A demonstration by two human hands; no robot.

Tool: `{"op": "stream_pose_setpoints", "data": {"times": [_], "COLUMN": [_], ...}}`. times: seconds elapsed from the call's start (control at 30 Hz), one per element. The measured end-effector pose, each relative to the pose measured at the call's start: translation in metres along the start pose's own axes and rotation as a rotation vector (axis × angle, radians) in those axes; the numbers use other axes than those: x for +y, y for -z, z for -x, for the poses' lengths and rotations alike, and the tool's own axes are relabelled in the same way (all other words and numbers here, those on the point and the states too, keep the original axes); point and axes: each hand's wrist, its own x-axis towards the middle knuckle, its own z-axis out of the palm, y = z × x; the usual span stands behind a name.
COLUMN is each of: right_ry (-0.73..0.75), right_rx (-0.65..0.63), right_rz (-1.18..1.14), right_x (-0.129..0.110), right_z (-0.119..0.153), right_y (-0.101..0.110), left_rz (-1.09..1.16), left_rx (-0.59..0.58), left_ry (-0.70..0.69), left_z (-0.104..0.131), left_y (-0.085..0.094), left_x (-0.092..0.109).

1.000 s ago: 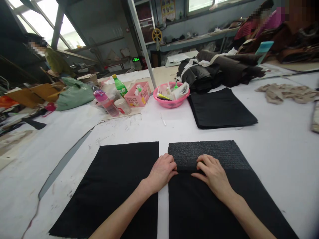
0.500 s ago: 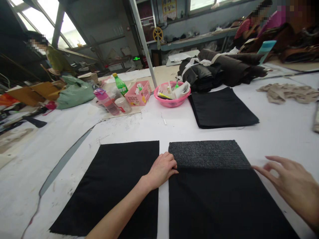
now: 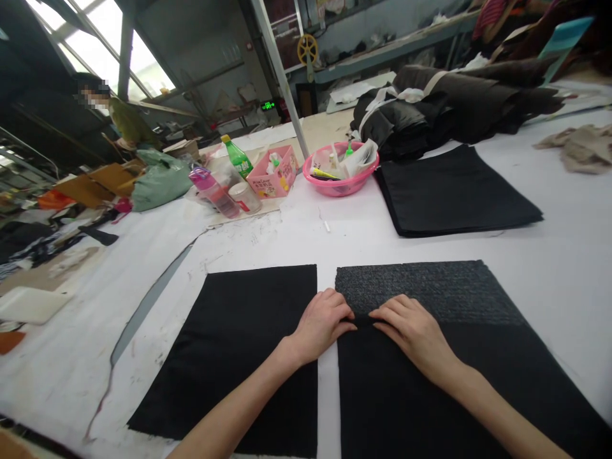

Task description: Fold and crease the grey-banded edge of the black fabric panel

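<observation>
Compared with a moment earlier, the right hand (image 3: 411, 325), then at the far edge of the two-tone cloth (image 3: 406, 401), is now near the left hand (image 3: 325, 325), which remains at the cloth's left edge. I see both hands with thumb and fingers drawn together, pinching the low ridge where grey meets black. The two-tone cloth lies flat on the white-covered worktop (image 3: 162, 239): a speckled, coarse grey band (image 3: 430, 287) above smooth, matte black. Just beside it lies a plain black cloth (image 3: 253, 319), straight-edged and faintly creased.
</observation>
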Motion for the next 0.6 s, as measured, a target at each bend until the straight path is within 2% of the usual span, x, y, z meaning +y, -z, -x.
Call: {"op": "stream_pose_setpoints", "data": {"times": [0.23, 0.6], "right_ry": [0.043, 0.108], "right_rx": [0.018, 0.006], "right_rz": [-0.041, -0.029], "right_x": [0.001, 0.006], "right_z": [0.001, 0.003], "right_y": [0.001, -0.005], "left_rz": [0.041, -0.179], "left_rx": [0.109, 0.095], "left_ry": [-0.022, -0.148], "left_z": [0.005, 0.016], "left_y": [-0.002, -0.01], "left_x": [0.0, -0.005]}}
